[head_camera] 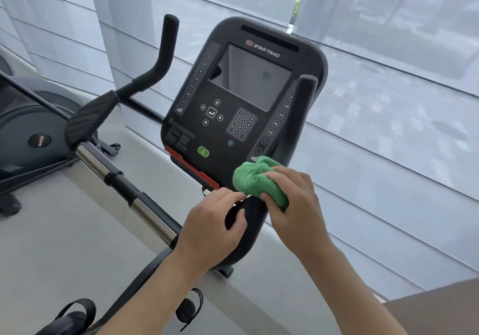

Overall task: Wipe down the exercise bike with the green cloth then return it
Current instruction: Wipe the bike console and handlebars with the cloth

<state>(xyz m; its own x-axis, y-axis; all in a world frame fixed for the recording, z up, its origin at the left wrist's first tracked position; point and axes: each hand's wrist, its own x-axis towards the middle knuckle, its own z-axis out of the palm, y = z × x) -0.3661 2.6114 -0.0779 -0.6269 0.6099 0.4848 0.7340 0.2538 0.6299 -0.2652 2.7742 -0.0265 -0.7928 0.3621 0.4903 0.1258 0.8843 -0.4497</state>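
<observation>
I see the green cloth bunched into a wad at the lower right corner of the exercise bike console, right where the console meets the top of the black stem below it. My right hand has its grip clamped on the cloth: the fingers curl over the wad from the right and press it against the stem, with a fold of green showing under the fingertips. The right forearm runs in from the lower right, wrist bent slightly inward.

My left hand sits just beside the cloth on the left. Its fingers wrap around the front of the stem, thumb on the near side, so this grip is closed on the stem; the fingertips almost touch the cloth's edge. The left forearm comes up from the bottom centre.

Above the hands, the console shows a dark screen, a number keypad, a green button and a red strip along its lower left edge. The left handlebar rises upright to the left of the console, and the right handlebar stands in front of its right edge. A pedal with a strap shows at the bottom. Another machine stands at the far left, and shaded windows fill the background.
</observation>
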